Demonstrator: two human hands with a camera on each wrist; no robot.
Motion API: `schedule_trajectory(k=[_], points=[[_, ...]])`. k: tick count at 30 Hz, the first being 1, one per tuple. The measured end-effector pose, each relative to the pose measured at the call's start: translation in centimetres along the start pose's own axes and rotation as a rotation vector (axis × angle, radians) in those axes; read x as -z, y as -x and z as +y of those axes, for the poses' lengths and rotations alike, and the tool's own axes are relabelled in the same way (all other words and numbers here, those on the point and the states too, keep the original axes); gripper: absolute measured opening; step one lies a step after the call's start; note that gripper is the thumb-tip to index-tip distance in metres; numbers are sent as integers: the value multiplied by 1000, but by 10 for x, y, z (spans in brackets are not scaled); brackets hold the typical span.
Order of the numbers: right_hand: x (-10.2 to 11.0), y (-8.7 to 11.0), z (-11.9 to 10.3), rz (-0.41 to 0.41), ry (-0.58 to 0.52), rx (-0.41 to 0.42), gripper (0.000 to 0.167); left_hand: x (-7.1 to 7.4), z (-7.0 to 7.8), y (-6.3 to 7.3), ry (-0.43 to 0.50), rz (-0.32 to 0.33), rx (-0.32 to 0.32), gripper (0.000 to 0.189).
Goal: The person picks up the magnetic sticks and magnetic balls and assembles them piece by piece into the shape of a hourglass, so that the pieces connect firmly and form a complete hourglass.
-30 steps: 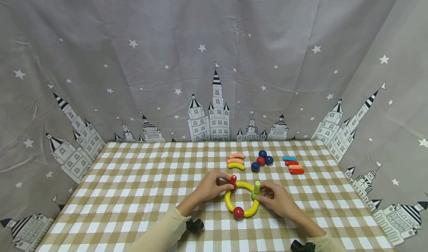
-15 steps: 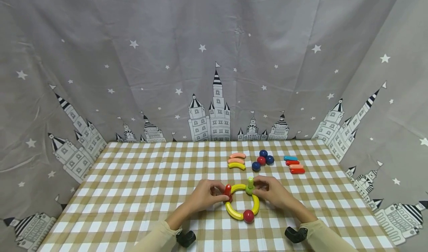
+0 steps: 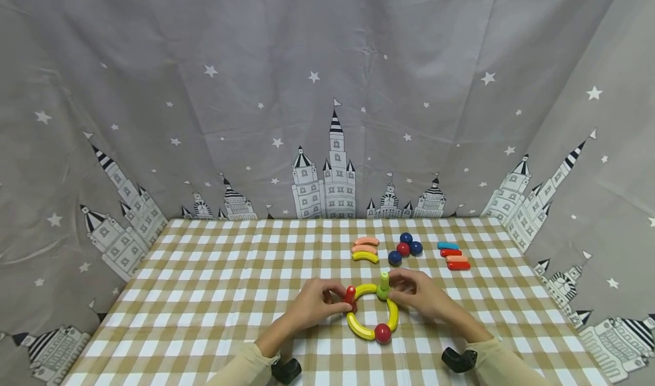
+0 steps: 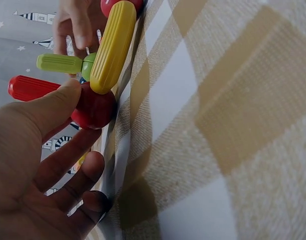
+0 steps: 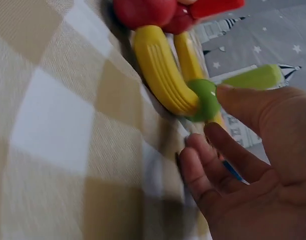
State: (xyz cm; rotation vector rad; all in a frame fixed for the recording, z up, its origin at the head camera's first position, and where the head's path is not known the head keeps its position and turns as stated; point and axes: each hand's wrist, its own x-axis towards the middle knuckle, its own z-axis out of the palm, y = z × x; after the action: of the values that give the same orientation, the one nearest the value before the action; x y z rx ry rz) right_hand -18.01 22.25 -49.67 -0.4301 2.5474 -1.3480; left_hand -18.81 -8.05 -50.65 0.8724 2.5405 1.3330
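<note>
Yellow ring [image 3: 360, 327]: lay near and right of the desk's middle, between both hands; made of three curved pieces, joined at three balls into what looked like a closed loop.
Left hand [image 3: 312, 305]: clamped on the red pegged ball [image 4: 95, 107], thumb pressed to its side; reached in from the ring's left.
Right hand [image 3: 422, 295]: clamped, as far as could be seen, on the green pegged ball [image 5: 205, 100], thumb against it; came in from the right.
Pegs: stood roughly upright, the red peg [image 3: 350, 294] at the ring's left, the green peg [image 3: 385, 279] at its far right.
Key relation: seemed to be the line from red pegged ball to green pegged ball, spanned by the far curved piece, running from left to far right, one end to each hand.
Plain red ball [image 3: 382, 333]: sat on the ring's near side, touched by neither hand, slightly closer to the right one.
Ring against cloth: lay level, either on it or just above; could not tell which.
Far-side pieces: lay in three groups beyond the ring, from left to right curved pieces [image 3: 365, 257], loose balls [image 3: 403, 249] in blue and red, slim pieces [image 3: 458, 265] in blue, red and peach.
Desk [image 3: 245, 295]: covered in brown-and-white checked cloth.
Room: closed off by a grey curtain [image 3: 266, 90] printed with stars and castles, at far, left and right.
</note>
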Motion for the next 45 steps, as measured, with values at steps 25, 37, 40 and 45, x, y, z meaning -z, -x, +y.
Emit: schedule_trajectory(k=[25, 37, 40, 45], points=[[96, 55, 42, 382, 279, 53, 42, -3, -3, 0, -15, 25, -41, 12], [106, 44, 71, 406, 332, -52, 47, -2, -2, 0, -11, 10, -21, 13], [106, 43, 75, 413, 349, -47, 45, -2, -2, 0, -4, 5, -20, 12], [103, 39, 76, 402, 360, -50, 40, -2, -2, 0, -7, 9, -25, 12]])
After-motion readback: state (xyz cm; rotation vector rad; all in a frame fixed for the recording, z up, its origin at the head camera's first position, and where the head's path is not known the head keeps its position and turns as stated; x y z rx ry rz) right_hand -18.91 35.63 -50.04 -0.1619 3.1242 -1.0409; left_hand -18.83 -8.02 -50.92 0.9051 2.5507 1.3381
